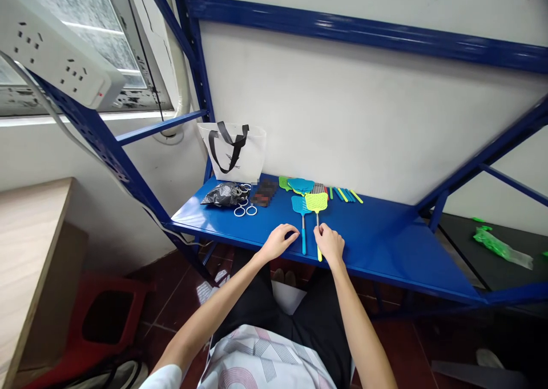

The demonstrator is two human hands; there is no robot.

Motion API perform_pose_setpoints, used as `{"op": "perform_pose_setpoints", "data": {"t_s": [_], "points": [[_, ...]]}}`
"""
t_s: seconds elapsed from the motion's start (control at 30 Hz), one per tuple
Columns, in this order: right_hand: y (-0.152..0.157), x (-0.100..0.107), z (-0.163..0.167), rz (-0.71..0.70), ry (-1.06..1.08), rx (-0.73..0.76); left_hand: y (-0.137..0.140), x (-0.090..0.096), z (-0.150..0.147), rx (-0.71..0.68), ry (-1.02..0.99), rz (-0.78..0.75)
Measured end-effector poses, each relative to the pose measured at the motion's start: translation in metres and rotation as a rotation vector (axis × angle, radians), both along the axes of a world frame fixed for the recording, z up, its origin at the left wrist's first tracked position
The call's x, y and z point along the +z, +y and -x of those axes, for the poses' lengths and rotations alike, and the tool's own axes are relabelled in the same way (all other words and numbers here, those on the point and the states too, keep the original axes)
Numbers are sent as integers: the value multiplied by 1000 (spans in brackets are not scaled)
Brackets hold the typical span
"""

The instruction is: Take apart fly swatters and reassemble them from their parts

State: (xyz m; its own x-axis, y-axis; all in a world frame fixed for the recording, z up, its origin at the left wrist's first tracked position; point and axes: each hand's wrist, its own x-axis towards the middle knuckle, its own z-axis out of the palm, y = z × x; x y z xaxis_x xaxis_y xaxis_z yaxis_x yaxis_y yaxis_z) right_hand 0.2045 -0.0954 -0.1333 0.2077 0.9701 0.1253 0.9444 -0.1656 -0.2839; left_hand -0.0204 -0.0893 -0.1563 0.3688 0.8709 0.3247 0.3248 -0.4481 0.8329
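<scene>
Left grip (280, 241): yours, fingers curled beside one blue swatter (301, 215), holding nothing.
Right grip (329, 243): yours, pinched one yellow swatter (317, 212).

- two hands (280, 241)
- two fly swatters (316, 203) lying apart in front, more stacked behind
- one white tote bag (233, 151)
- one power strip (55, 52)

light: bright daylight from window (85, 46) | glare on shelf (385, 235) | edges: wide-angle bending | focus: sharp
</scene>
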Motion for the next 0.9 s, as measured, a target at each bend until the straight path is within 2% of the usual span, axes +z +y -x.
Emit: {"op": "perform_pose_setpoints", "data": {"t_s": [0.1, 0.2, 0.33, 0.5, 0.63, 0.73, 0.9], "points": [[3, -1, 0, -17, -21, -14, 6, -1, 7, -21, -30, 24], [0, -4, -8, -59, 23, 55, 13, -2, 15, -6, -17, -8], [-8, -13, -34, -164, 97, 131, 22, -6, 29, 54, 84, -90], [-20, -28, -70, -360, 4, 133, 26, -16, 35, 160, 216, -202], [-24, -41, -79, -393, -50, 183, 25, -21, 33, 199, 385, -236], [-23, -46, -76, -376, -72, 189, 27, -19, 41, 170, 440, -221], [-24, -44, -71, -373, -70, 184, 33, -12, 61, 47, 393, -199]]}}
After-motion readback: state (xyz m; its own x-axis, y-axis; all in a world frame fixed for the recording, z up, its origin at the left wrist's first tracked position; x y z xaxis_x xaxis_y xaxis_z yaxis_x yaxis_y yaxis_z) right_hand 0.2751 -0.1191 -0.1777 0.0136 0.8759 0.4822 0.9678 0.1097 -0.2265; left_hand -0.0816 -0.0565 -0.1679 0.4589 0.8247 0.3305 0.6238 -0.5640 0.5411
